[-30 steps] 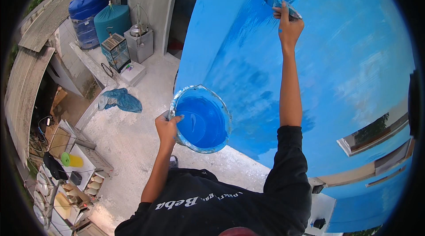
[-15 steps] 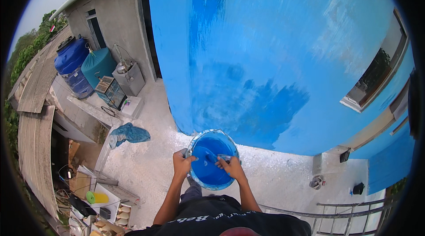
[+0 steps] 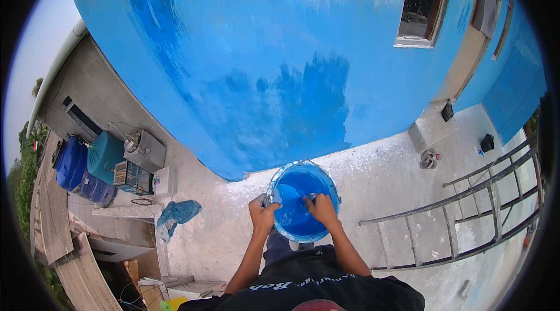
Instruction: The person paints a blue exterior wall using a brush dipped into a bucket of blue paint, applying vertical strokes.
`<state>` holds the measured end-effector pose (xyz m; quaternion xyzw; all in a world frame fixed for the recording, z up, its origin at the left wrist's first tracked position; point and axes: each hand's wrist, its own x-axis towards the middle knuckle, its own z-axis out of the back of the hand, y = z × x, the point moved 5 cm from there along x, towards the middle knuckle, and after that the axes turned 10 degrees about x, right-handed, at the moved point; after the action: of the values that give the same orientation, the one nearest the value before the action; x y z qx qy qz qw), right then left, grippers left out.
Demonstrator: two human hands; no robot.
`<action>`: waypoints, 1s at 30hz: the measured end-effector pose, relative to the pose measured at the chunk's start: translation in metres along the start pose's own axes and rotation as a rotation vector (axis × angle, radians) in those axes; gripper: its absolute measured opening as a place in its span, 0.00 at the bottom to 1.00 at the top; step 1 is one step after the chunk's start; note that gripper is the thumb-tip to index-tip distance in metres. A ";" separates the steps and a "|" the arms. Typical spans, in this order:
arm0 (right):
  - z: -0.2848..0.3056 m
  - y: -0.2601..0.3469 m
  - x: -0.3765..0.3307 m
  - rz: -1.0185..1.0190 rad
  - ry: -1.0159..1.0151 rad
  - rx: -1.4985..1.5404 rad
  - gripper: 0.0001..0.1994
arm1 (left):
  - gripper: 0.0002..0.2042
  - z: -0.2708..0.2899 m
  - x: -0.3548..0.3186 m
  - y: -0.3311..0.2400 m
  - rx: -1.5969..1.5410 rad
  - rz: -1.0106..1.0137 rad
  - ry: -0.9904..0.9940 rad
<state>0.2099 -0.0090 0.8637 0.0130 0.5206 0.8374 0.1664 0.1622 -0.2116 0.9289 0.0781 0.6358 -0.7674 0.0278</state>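
Note:
A round bucket (image 3: 335, 191) with a paint-smeared whitish-blue rim is held in front of my body, with blue paint (image 3: 297, 226) inside. My left hand (image 3: 263, 212) is closed on the bucket's left rim, thumb on the inner side. Over the right part of the bucket, my right hand (image 3: 322, 210) is closed round a blue-coated paintbrush (image 3: 311, 196), whose lower end is hard to tell from the paint. Just ahead rises a light-blue wall (image 3: 251, 31) with a darker, fresh-looking blue patch (image 3: 318, 98) low down.
A metal ladder (image 3: 449, 229) lies at the right. Crumpled blue sheeting (image 3: 178, 216) is on the floor at left, near a cage (image 3: 131, 177) and blue drums (image 3: 71, 162). A window (image 3: 421, 4) is set in the wall; a black container (image 3: 487, 143) stands far right.
My view has turned to the right, bringing more of the ladder in. Both hands stay with the bucket, and my right hand has shifted with the brush inside its rim.

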 end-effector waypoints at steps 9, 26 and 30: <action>0.027 -0.001 0.005 -0.040 -0.112 0.052 0.17 | 0.04 -0.029 0.009 -0.010 -0.058 -0.042 0.040; 0.045 0.033 0.019 0.056 -0.086 0.259 0.18 | 0.11 -0.042 0.036 -0.021 -0.020 -0.013 0.118; 0.046 0.044 0.021 -0.001 -0.040 0.387 0.17 | 0.11 -0.041 0.043 -0.016 -0.038 -0.005 0.087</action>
<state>0.1870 0.0193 0.9195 0.0610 0.6683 0.7212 0.1716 0.1213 -0.1662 0.9309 0.1090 0.6511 -0.7511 -0.0004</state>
